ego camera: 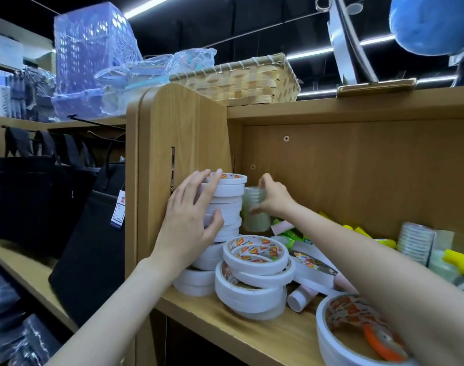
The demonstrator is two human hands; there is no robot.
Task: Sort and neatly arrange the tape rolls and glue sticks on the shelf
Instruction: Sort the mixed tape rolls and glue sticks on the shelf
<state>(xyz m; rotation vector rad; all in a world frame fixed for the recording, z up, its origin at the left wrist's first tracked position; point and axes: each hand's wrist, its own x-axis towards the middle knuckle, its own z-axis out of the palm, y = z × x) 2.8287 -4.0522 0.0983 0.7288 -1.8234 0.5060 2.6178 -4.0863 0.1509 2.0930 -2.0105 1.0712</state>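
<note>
L hand [191, 220] lies spread against the tall white tape stack [225, 204] at the shelf's [225, 323] L wall, steadying it. Just R, R hand [274, 198] pinches a clear tape stack [253, 211], axis upright, glossy film, set beside the matte paper rolls. Glue sticks [302, 297] lie loose farther R.

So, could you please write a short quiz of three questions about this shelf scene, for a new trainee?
1. True or false: the left hand steadies the tall stack of white tape rolls.
2. What does the right hand grip? A) a glue stick B) a stack of clear tape rolls C) the wicker basket
3. Fill in: the white glue stick at the shelf front is lying on its ____.

Key: 1 true; 2 B; 3 side.
</note>
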